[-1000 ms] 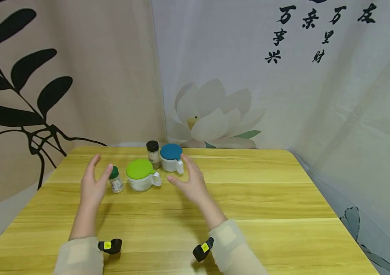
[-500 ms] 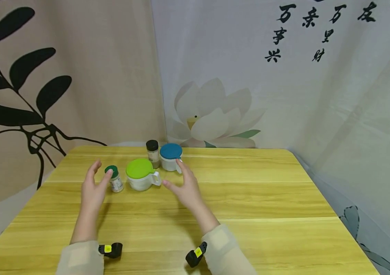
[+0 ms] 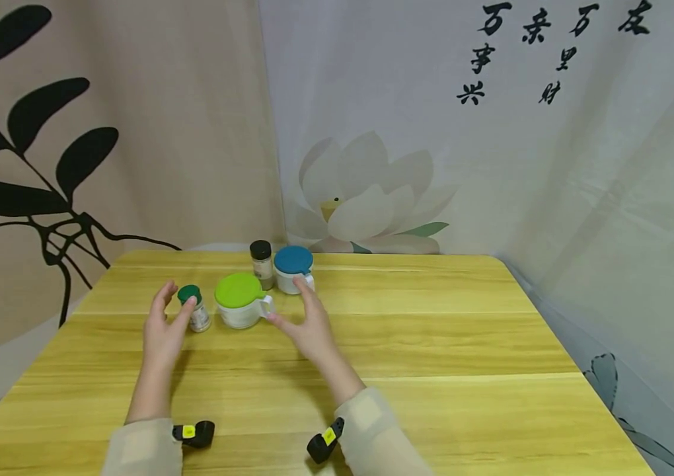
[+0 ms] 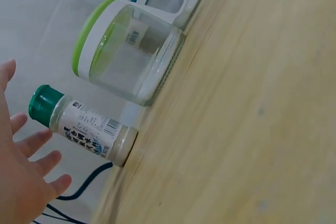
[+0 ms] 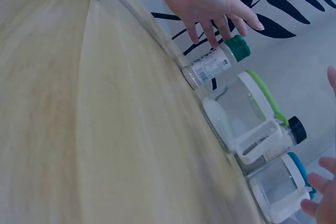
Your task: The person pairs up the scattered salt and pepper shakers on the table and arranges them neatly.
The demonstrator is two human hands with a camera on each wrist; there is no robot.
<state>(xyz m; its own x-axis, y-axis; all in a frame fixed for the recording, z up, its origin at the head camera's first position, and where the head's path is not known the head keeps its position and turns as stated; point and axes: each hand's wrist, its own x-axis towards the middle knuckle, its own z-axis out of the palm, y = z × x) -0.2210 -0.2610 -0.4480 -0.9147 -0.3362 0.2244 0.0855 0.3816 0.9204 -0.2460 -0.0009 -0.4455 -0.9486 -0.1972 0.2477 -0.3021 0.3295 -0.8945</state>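
Note:
My left hand (image 3: 162, 334) is beside a small spice bottle (image 3: 199, 318) with a dark green cap. In the left wrist view its fingers are spread near the cap of the bottle (image 4: 86, 127), holding nothing. My right hand (image 3: 311, 329) has its fingers apart, with the thumb close to the white handle of a clear seasoning jar (image 3: 239, 292) with a lime green lid. Whether the thumb touches that handle I cannot tell. Behind stand a blue-lidded seasoning jar (image 3: 293, 260) and a black-capped spice bottle (image 3: 262, 266). All of these stand upright on the table.
The wooden table (image 3: 462, 344) stretches to the right and toward me. A printed curtain (image 3: 373, 99) hangs behind its far edge. Small black cameras (image 3: 195, 434) are strapped at both sleeves.
My right hand has moved left and slightly toward me, from near the blue-lidded jar to the green-lidded jar's handle. The left hand has shifted slightly right. The jars and bottles remain in place.

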